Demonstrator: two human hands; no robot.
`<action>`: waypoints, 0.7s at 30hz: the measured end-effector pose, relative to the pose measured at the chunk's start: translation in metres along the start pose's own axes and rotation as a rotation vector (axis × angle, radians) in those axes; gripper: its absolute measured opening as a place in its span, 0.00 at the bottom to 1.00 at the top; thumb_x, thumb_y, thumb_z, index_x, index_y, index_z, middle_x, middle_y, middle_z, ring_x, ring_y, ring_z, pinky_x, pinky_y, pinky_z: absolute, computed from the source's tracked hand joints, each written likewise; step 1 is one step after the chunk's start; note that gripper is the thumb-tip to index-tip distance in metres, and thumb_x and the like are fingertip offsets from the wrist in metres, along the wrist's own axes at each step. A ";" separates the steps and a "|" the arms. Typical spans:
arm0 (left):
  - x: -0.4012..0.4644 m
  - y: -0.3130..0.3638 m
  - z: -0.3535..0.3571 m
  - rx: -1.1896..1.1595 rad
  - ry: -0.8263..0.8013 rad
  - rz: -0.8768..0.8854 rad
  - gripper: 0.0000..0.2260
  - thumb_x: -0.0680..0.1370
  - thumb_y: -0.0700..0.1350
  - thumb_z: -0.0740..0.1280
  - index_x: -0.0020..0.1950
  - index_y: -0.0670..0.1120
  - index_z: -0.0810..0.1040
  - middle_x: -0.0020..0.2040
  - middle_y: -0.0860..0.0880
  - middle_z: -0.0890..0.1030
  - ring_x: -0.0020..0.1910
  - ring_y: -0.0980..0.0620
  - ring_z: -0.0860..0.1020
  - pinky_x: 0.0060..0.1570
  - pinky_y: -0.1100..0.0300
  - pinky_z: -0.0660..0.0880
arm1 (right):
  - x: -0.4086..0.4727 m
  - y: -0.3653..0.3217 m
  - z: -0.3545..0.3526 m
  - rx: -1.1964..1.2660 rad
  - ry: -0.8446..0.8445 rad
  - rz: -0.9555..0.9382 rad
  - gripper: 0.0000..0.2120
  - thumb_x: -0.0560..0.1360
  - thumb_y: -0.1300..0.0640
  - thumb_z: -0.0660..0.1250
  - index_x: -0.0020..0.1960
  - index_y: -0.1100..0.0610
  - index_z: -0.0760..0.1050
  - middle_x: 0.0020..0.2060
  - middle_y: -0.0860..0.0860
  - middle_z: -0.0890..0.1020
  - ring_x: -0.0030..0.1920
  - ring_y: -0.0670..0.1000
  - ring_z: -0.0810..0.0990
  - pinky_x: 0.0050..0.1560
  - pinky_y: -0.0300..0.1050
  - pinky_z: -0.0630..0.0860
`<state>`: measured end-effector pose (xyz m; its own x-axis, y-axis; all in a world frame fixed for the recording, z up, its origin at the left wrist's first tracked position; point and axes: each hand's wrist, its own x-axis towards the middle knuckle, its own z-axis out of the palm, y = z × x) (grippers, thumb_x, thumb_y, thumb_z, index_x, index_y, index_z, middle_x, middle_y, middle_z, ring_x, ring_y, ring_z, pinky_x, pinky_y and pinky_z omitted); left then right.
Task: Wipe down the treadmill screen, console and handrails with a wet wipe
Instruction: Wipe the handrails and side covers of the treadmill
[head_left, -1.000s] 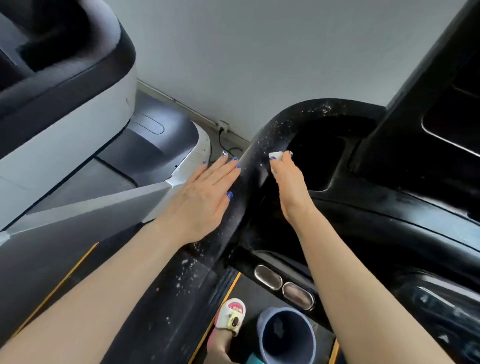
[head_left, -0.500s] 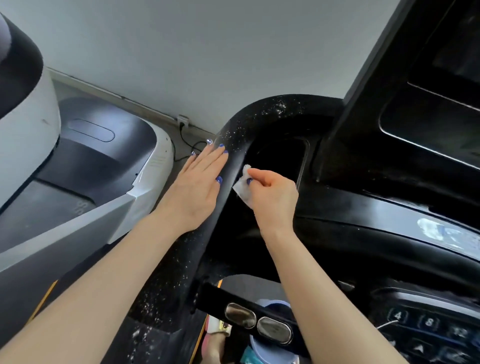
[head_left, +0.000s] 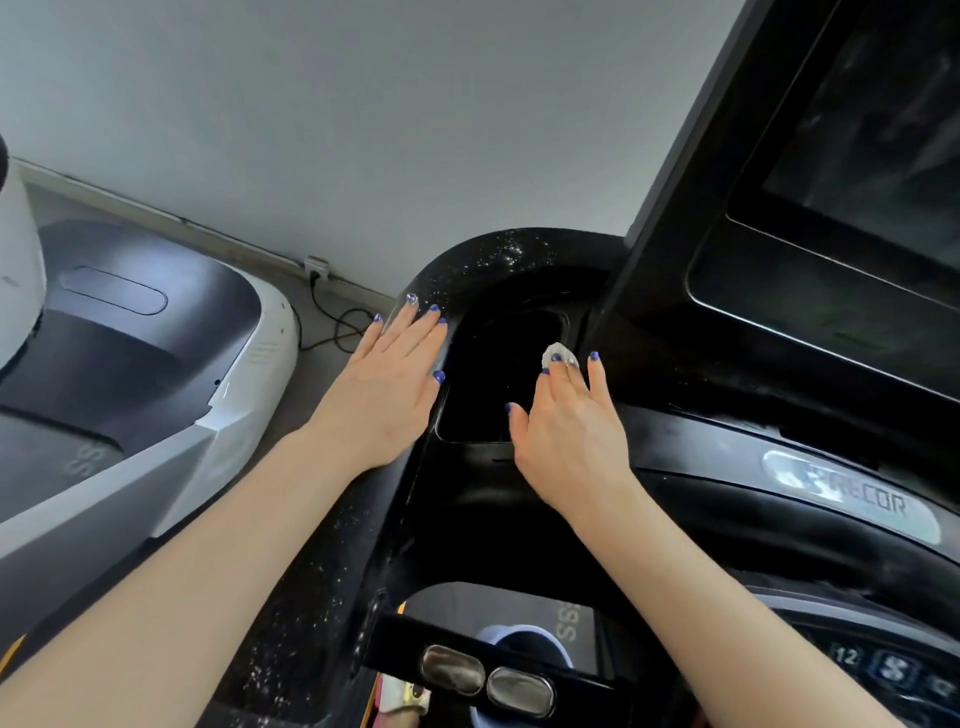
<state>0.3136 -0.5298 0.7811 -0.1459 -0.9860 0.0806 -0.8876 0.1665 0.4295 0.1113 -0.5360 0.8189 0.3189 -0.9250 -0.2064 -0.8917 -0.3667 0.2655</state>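
My left hand (head_left: 387, 387) lies flat with straight fingers on the dusty, speckled black handrail (head_left: 498, 254) at the console's left rim. My right hand (head_left: 571, 431) reaches into the dark cup-holder recess (head_left: 498, 374). Its straight fingertips press a small white wet wipe (head_left: 551, 354) against the recess's right wall. The black console (head_left: 727, 431) runs to the right, with the dark treadmill screen (head_left: 872, 130) above it. The wipe is mostly hidden under my fingers.
A keypad (head_left: 883, 670) shows at the lower right and two metal pulse sensors (head_left: 483, 675) sit on a lower bar. Beneath them are a blue-grey bucket (head_left: 519, 639) and a slipper (head_left: 400, 696). A white neighbouring treadmill (head_left: 249, 364) stands left, with a cable (head_left: 332, 322) by the wall.
My right hand moved from the handrail's inner edge into the recess and went from pinching the wipe to pressing it flat. My left hand stayed on the rail. The view shifted right.
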 end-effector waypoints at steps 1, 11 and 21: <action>0.002 -0.001 0.000 0.008 -0.001 -0.001 0.25 0.85 0.45 0.53 0.82 0.43 0.53 0.82 0.49 0.50 0.81 0.52 0.42 0.75 0.57 0.36 | 0.007 0.000 -0.008 -0.044 -0.046 -0.010 0.25 0.81 0.50 0.57 0.64 0.68 0.77 0.64 0.63 0.79 0.69 0.60 0.74 0.78 0.59 0.57; 0.002 -0.007 0.009 0.089 0.079 0.009 0.30 0.79 0.51 0.46 0.78 0.42 0.64 0.80 0.47 0.61 0.80 0.49 0.53 0.77 0.50 0.46 | 0.086 0.021 -0.085 0.093 0.141 0.135 0.16 0.80 0.72 0.58 0.67 0.67 0.71 0.59 0.60 0.79 0.64 0.58 0.76 0.75 0.45 0.59; 0.001 -0.006 0.013 0.155 0.114 0.023 0.26 0.80 0.49 0.51 0.77 0.41 0.68 0.78 0.45 0.66 0.79 0.47 0.60 0.77 0.51 0.51 | 0.153 0.014 -0.042 0.437 -0.067 0.415 0.37 0.84 0.40 0.41 0.80 0.68 0.40 0.80 0.62 0.41 0.81 0.57 0.39 0.77 0.53 0.34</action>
<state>0.3135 -0.5318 0.7671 -0.1243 -0.9732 0.1936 -0.9427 0.1767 0.2830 0.1610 -0.6874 0.8308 -0.0917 -0.9687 -0.2307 -0.9912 0.1110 -0.0721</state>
